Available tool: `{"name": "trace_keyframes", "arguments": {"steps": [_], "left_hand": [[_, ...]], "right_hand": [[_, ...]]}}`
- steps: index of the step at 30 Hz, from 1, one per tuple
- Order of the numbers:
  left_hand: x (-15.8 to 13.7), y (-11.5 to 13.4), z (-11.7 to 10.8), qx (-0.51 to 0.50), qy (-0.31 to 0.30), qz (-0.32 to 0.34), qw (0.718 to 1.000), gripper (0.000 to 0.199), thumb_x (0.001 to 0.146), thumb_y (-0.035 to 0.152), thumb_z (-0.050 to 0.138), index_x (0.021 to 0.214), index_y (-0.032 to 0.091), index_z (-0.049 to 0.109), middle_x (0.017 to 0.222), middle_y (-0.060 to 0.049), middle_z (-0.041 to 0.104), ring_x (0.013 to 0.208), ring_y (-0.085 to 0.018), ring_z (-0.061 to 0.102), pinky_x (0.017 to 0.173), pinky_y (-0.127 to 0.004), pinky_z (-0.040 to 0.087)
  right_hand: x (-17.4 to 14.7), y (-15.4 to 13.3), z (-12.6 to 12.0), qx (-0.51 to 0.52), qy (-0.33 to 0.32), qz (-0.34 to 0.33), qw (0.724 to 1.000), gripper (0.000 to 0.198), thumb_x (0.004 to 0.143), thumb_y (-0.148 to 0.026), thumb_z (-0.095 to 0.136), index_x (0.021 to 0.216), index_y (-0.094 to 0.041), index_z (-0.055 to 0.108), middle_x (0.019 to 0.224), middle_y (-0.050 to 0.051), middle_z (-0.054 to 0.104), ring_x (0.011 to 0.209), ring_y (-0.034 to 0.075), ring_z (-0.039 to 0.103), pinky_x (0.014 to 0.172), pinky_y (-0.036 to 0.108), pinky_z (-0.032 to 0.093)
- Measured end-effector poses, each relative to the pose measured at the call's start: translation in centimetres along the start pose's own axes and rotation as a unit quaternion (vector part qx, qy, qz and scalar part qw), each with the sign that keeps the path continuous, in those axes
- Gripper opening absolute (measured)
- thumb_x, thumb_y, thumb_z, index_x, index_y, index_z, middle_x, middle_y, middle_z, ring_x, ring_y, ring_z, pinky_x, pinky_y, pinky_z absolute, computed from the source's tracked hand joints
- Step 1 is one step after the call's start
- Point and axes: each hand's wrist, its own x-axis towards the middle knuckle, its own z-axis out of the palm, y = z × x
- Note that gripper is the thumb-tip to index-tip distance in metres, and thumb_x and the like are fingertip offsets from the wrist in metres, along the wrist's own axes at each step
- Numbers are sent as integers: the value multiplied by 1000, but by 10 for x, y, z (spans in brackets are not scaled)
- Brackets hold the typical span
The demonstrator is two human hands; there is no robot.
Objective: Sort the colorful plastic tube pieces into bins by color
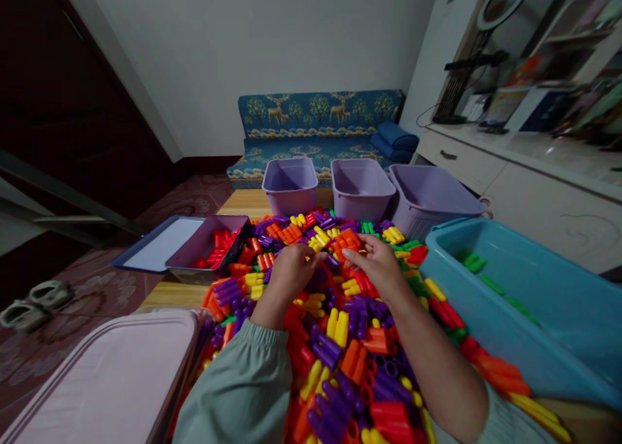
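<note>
Orange block: far half of the block pile — gripped at its edge by the right hand; left hand over the pile, left of centre, fingers drawn narrow — whether holding anything, cannot tell; three lilac bins beyond the pile; teal tub right of it; open tin of red blocks left of it.

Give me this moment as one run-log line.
left hand: over plastic pieces, hold unclear; right hand: at orange piece, grip unclear; teal bin: green pieces inside; open box: red pieces inside
</note>
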Motion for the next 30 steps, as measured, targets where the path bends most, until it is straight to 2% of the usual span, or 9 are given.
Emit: {"name": "trace_keyframes", "arguments": {"steps": [3,5,7,12,15,21,23,26,30], "left_hand": [[1,-11,1,-3,66,-16,998,22,87,26,58,100,17,73,103,-12,71,92,-24,65,83,-33,48],[0,-16,4,-13,58,-12,998,30,85,18,59,113,18,69,117,-13,67,104,-26,63,91,-35,47],[-1,-18,7,-11,43,-14,999,35,83,15,61,117,18,68,123,-14,64,109,-27,62,96,-36,47],[-4,-17,7,30,25,-68,997,30,77,17,69,107,16,73,109,-16,63,98,-27,63,89,-36,49],[-5,-15,5,50,18,-92,994,32,76,18,69,108,17,73,103,-15,66,94,-27,64,86,-36,49],[-5,-15,5,78,-15,-40,996,47,76,6,56,117,23,70,110,-13,72,100,-28,66,88,-35,47],[-4,-15,5,75,-32,-47,996,47,76,5,54,116,24,71,109,-11,73,103,-27,66,89,-34,47],[-4,-14,5,73,-51,-77,993,47,77,7,54,117,25,70,111,-9,74,106,-25,66,90,-31,47],[-5,-11,4,74,-47,-81,993,48,76,5,53,117,23,70,115,-7,72,109,-22,64,93,-28,46]], "right_hand": [[0,1,1,4,0,4,1000,46,58,-39,78,95,-16,64,87,6,72,59,16,65,55,30,55],[1,3,2,2,1,5,1000,45,57,-39,78,94,-17,64,86,5,72,60,17,65,55,30,55],[2,4,2,1,1,7,1000,45,57,-39,78,93,-17,64,85,5,72,60,17,65,55,30,55],[2,5,2,2,-8,6,1000,47,57,-42,78,94,-17,65,85,5,72,60,18,64,54,30,52],[1,3,2,11,-20,16,1000,50,57,-43,79,96,-16,66,81,4,72,57,16,61,53,29,50],[1,0,-2,81,-24,43,995,42,56,-36,84,89,-15,69,63,-2,66,48,10,53,45,22,44],[1,-3,-4,152,-7,67,986,33,59,-34,85,81,-17,68,61,-2,64,50,9,54,45,20,45],[1,-13,-9,263,52,94,959,21,65,-27,82,74,-19,65,60,-3,63,53,9,57,48,18,49],[0,-32,-14,343,103,115,927,6,77,-17,71,79,-17,65,68,0,66,56,7,58,51,14,50]]}}
